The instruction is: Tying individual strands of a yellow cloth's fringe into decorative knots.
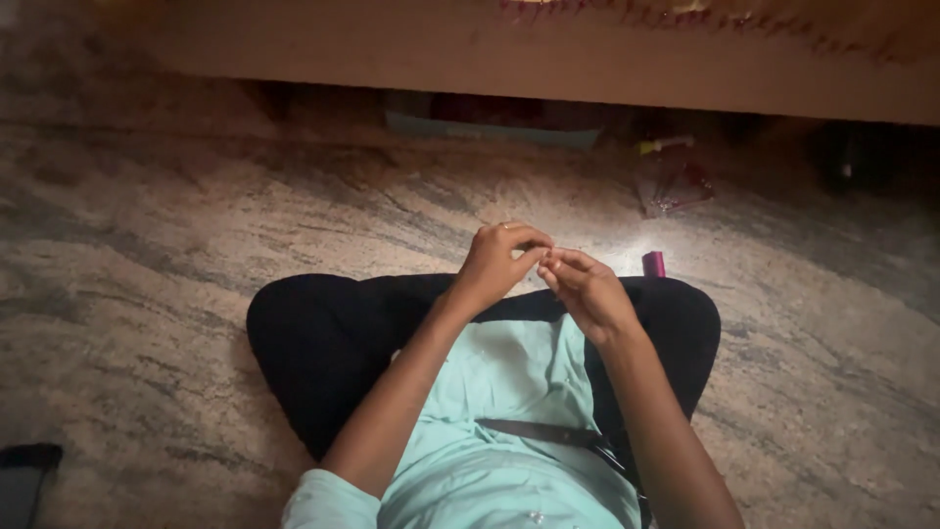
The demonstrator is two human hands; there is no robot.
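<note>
Dim rm: mottled stone floor [176, 255], wooden bed frame [548, 59] above.

This looks like a room in a home, dimly lit. A person sits cross-legged on a polished, veined stone floor [196, 225] facing the low wooden bed frame [548, 59] along the floor's far edge. Boxes and small clutter [671, 181] lie under the frame and just before it.

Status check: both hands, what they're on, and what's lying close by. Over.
Left hand and right hand raised over lap, fingertips pinched together; anything between them too small to tell. Small magenta cylinder on stone floor beside right knee. Nothing blocking hands.
</note>
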